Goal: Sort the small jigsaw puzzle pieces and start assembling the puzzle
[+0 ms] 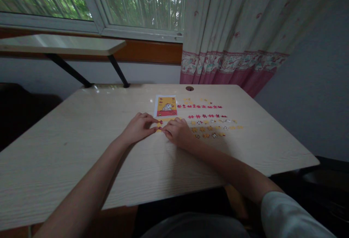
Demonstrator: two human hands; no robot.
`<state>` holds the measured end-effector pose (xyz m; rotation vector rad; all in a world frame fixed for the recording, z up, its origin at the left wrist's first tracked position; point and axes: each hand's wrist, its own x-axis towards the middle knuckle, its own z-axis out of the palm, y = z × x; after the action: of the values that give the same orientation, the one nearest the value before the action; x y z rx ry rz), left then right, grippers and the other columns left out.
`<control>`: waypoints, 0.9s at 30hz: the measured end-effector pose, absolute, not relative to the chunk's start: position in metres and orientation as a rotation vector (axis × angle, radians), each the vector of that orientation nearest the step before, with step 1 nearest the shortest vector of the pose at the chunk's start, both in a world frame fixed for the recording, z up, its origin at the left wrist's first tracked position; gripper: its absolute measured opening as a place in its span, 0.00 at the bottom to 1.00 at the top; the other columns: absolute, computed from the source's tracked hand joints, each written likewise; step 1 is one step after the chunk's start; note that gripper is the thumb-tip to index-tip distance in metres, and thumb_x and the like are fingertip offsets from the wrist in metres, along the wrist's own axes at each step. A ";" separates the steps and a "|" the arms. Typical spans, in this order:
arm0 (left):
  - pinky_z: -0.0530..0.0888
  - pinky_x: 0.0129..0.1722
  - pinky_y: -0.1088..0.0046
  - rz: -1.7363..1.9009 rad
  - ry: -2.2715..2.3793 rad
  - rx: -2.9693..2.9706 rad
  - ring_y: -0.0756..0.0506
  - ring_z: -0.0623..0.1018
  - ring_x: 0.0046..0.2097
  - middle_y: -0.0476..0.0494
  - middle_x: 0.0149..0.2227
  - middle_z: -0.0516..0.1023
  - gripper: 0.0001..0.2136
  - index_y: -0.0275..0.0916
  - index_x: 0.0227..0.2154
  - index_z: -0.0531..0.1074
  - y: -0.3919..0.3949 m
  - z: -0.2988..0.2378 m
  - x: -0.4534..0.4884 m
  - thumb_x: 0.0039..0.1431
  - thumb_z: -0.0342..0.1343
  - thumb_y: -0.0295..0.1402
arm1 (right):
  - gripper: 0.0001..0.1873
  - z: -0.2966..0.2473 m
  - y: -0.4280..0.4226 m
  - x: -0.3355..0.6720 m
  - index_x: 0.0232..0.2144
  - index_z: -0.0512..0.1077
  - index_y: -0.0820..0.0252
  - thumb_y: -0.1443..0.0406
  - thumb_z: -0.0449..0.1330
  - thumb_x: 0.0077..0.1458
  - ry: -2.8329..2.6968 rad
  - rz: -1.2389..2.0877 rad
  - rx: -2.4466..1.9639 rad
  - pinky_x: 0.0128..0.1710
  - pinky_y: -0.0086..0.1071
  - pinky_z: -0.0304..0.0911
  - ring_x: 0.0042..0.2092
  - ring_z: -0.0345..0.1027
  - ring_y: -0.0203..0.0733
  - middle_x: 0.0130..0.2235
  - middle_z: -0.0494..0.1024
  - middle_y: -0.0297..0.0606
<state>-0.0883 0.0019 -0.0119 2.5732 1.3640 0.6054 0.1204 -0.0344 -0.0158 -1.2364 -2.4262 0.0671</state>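
My left hand [139,126] and my right hand [177,131] meet at the middle of a pale wooden table [81,147]. Both pinch small yellow and red jigsaw pieces [160,126] lying on the tabletop between the fingertips. Just beyond the hands lies a picture card [166,106] with a yellow and red cartoon image. To the right of it, loose jigsaw pieces [209,121] lie in several rows, red ones farther away and yellow ones nearer.
A round cable hole [189,88] is at the table's far edge. A white shelf on black brackets [62,44] hangs below the window at the back left. A patterned curtain [234,30] hangs behind the table's right side.
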 end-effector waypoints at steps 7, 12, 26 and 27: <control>0.67 0.44 0.61 0.680 1.326 2.556 0.42 0.72 0.40 0.42 0.36 0.76 0.14 0.41 0.38 0.77 0.000 -0.006 -0.085 0.56 0.52 0.42 | 0.12 -0.005 -0.014 0.147 0.38 0.76 0.54 0.62 0.54 0.58 -2.375 0.256 -1.253 0.43 0.34 0.52 0.43 0.63 0.40 0.41 0.77 0.36; 0.67 0.44 0.61 0.677 1.323 2.588 0.42 0.71 0.40 0.42 0.36 0.76 0.14 0.42 0.40 0.77 -0.002 -0.003 -0.083 0.58 0.50 0.41 | 0.12 0.011 0.001 0.182 0.37 0.77 0.56 0.63 0.54 0.58 -2.430 0.200 -1.424 0.46 0.37 0.51 0.44 0.63 0.42 0.41 0.77 0.38; 0.65 0.45 0.59 0.605 1.315 2.655 0.41 0.69 0.42 0.40 0.38 0.71 0.19 0.43 0.45 0.75 0.001 -0.010 -0.086 0.56 0.52 0.47 | 0.16 0.009 0.001 0.182 0.46 0.73 0.51 0.57 0.55 0.57 -2.549 0.265 -1.494 0.47 0.39 0.52 0.48 0.61 0.46 0.45 0.74 0.39; 0.65 0.44 0.59 0.608 1.318 2.655 0.41 0.69 0.42 0.40 0.38 0.70 0.18 0.43 0.45 0.75 0.001 -0.010 -0.086 0.56 0.52 0.47 | 0.16 0.009 0.001 0.182 0.46 0.73 0.50 0.57 0.56 0.57 -2.550 0.259 -1.490 0.47 0.38 0.52 0.47 0.61 0.45 0.45 0.74 0.38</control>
<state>-0.0859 0.0012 -0.0095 2.6554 1.3176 0.6085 0.1823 0.0009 0.0093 -1.4903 -2.5500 0.2593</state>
